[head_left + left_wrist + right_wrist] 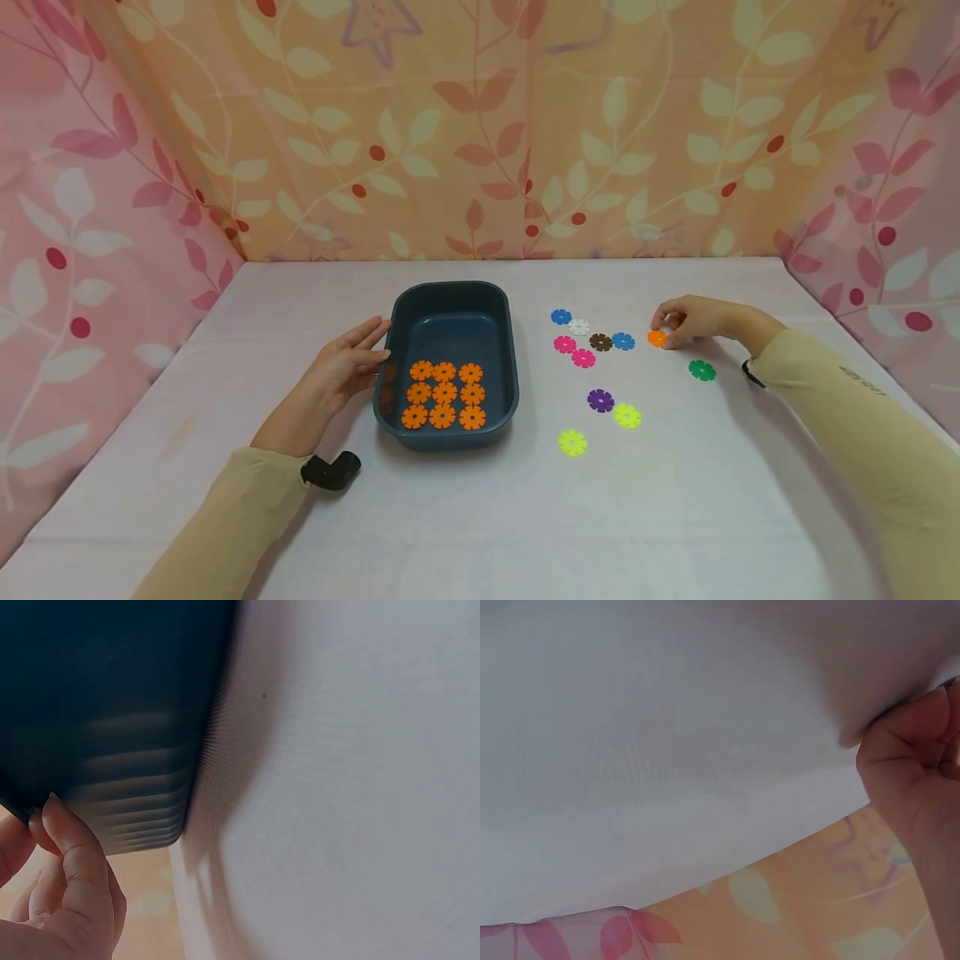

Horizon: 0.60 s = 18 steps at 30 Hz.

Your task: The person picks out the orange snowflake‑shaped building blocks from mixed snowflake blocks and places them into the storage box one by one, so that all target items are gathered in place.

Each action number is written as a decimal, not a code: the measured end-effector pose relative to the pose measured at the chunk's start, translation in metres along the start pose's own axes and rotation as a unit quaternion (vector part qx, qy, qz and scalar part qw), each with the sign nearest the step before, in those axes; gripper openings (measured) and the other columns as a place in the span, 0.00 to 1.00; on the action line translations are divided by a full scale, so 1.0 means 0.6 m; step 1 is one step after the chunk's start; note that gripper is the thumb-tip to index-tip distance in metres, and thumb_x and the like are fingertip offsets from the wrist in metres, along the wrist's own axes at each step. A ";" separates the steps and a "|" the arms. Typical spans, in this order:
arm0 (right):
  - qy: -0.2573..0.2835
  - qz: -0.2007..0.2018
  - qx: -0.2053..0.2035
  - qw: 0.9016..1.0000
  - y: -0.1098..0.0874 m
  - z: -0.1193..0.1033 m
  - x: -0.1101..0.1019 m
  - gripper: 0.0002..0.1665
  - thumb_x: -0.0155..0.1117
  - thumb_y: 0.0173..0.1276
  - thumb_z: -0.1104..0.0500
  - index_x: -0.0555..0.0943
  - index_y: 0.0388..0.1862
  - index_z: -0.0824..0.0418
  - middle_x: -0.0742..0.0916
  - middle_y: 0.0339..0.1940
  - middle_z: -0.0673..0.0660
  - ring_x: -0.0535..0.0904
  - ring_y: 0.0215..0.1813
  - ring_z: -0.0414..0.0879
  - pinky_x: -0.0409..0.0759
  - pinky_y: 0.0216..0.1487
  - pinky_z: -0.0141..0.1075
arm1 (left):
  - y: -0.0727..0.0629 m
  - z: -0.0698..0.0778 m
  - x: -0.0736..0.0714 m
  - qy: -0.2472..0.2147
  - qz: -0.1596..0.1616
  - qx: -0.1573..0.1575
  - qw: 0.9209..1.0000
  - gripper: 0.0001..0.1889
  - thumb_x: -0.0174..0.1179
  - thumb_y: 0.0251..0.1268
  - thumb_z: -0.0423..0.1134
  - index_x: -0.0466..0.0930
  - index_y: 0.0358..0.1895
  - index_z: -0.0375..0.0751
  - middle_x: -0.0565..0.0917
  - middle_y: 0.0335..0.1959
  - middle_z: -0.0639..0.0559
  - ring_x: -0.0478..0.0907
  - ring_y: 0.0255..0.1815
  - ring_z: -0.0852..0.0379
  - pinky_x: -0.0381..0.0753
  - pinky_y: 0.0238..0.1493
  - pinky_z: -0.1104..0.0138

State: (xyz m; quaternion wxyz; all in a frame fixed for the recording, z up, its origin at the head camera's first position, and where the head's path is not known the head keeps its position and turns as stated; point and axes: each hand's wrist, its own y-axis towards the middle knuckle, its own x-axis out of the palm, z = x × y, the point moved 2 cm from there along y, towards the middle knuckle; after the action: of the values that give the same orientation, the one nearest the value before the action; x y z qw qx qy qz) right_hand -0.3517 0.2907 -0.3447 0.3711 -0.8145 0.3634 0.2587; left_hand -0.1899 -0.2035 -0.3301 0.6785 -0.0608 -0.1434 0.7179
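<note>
A dark blue-grey rectangular tub [450,302] sits on the table, with orange notched plastic discs [444,392] laid in three rows of three at its near end. My left hand [341,367] holds the tub's left rim; in the left wrist view, fingertips [71,832] meet its ribbed outer wall. Off to the right, my right hand [693,318] pinches another orange notched disc [657,338] at the tabletop. That disc is hidden in the right wrist view, where only the curled hand [915,757] shows. A green disc [702,371] lies just nearer than this hand.
Between tub and right hand lie loose discs: blue [561,317], white [578,327], pink [565,344], brown [601,342], another blue [623,341], purple [601,401] and yellow [572,443]. A white cloth [465,533] covers the table; a leaf-patterned curtain [480,125] hangs behind.
</note>
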 end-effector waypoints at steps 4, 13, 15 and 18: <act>-0.005 0.009 -0.004 1.000 -0.004 -0.002 0.002 0.19 0.71 0.62 0.62 0.75 0.48 0.68 0.72 0.33 0.56 0.67 0.38 0.51 0.65 0.35 0.36 | 0.000 0.001 0.000 -0.004 0.001 -0.011 1.000 0.36 0.51 0.70 0.25 0.50 0.78 0.45 0.57 0.76 0.52 0.77 0.32 0.62 0.77 0.39 0.71; -0.008 0.038 -0.024 0.999 -0.017 -0.024 0.009 0.10 0.66 0.63 0.68 0.73 0.36 0.66 0.76 0.30 0.54 0.69 0.33 0.49 0.68 0.31 0.35 | 0.002 0.000 0.000 -0.011 -0.007 -0.005 1.000 0.36 0.51 0.70 0.25 0.49 0.78 0.45 0.56 0.76 0.52 0.80 0.33 0.62 0.78 0.39 0.70; -0.007 0.036 -0.023 0.999 -0.022 -0.032 0.009 0.07 0.64 0.64 0.68 0.74 0.35 0.66 0.78 0.29 0.54 0.71 0.32 0.49 0.70 0.31 0.34 | 0.003 -0.001 -0.002 -0.012 -0.008 -0.005 1.000 0.36 0.51 0.70 0.25 0.48 0.78 0.45 0.55 0.76 0.51 0.80 0.33 0.62 0.78 0.39 0.70; -0.012 0.029 -0.020 0.999 -0.031 -0.044 0.006 0.07 0.64 0.66 0.66 0.77 0.39 0.69 0.81 0.31 0.53 0.74 0.33 0.48 0.74 0.34 0.36 | 0.003 -0.002 -0.002 -0.013 -0.008 -0.005 1.000 0.36 0.51 0.70 0.24 0.48 0.78 0.45 0.55 0.76 0.51 0.80 0.33 0.62 0.78 0.39 0.70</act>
State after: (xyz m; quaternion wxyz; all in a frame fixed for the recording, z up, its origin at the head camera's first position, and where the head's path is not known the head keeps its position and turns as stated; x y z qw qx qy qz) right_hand -0.3310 0.2767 -0.3241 0.3510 -0.8077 0.3773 0.2865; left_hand -0.1915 -0.2049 -0.3317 0.6821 -0.0538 -0.1562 0.7123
